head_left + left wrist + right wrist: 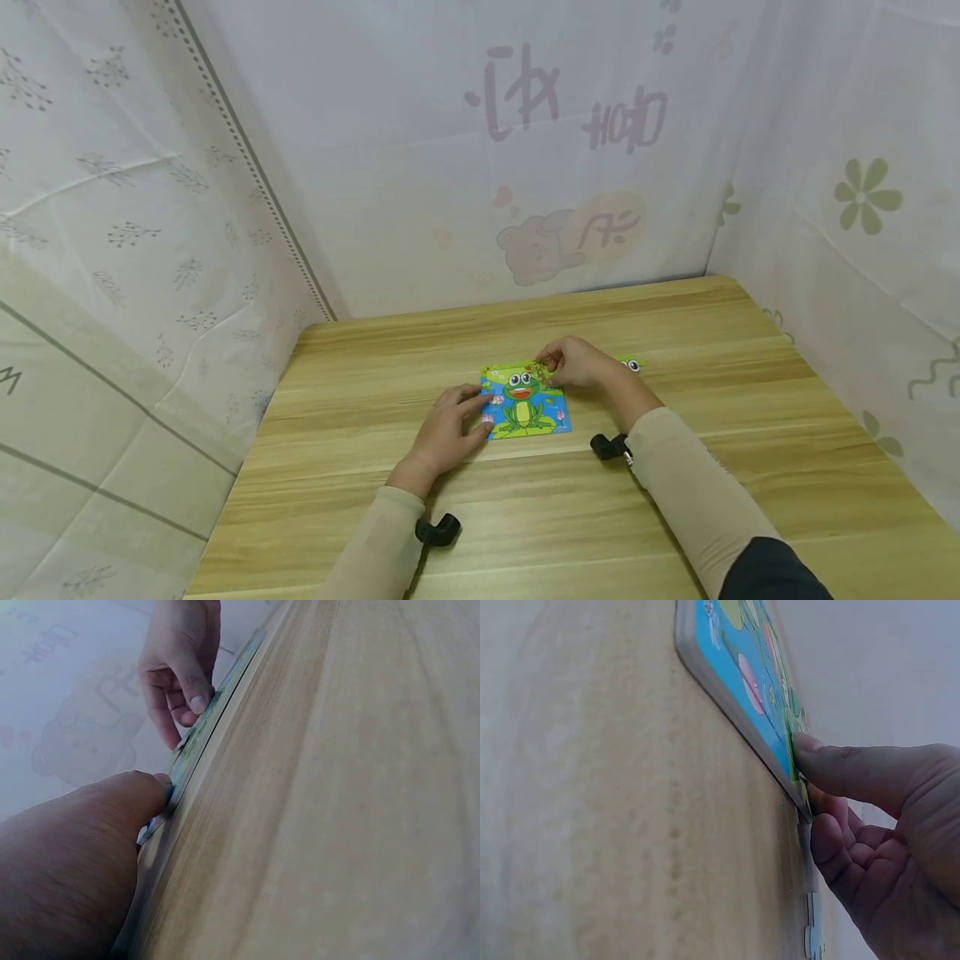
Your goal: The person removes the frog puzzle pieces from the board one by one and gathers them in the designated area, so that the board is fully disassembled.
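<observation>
A square frog jigsaw puzzle (522, 408) in a thin board lies flat on the table, a green frog on blue at its centre. My left hand (452, 425) rests at its left side, fingers spread over the edge and thumb at the lower left corner. At the upper right corner my right hand (573, 362) pinches a puzzle piece between thumb (817, 761) and forefinger, close over the board. The fingers hide most of that piece. Another loose puzzle piece (632, 364), with frog eyes on it, lies just beyond the right wrist, partly covered by it.
The wood-grain table (337, 467) has its far edge at a printed white curtain (420, 167), with more curtain on both sides. A black wrist camera (438, 530) sits on the left sleeve, and another wrist camera (609, 447) on the right.
</observation>
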### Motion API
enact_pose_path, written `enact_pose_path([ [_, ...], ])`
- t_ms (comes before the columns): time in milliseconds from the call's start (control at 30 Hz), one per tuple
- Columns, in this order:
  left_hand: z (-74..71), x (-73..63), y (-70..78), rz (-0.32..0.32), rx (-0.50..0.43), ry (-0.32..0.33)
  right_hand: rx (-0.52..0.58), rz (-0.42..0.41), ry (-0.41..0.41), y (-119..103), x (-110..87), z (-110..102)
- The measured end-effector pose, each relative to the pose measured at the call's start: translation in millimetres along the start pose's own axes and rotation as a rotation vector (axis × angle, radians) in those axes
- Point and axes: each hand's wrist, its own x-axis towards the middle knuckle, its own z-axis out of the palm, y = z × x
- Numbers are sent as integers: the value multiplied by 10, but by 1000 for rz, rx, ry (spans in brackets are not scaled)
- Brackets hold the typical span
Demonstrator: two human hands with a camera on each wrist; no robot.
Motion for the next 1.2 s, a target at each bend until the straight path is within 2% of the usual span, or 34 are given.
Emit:
enact_pose_path([
  [633, 2, 4, 7, -8, 15, -5, -114, 0, 82, -34, -15, 37],
  [867, -8, -14, 28, -17, 9, -11, -101, -19, 123, 7, -27, 40],
  [1200, -7, -11, 21, -20, 11, -14, -51, 8, 186, 55, -26, 14],
])
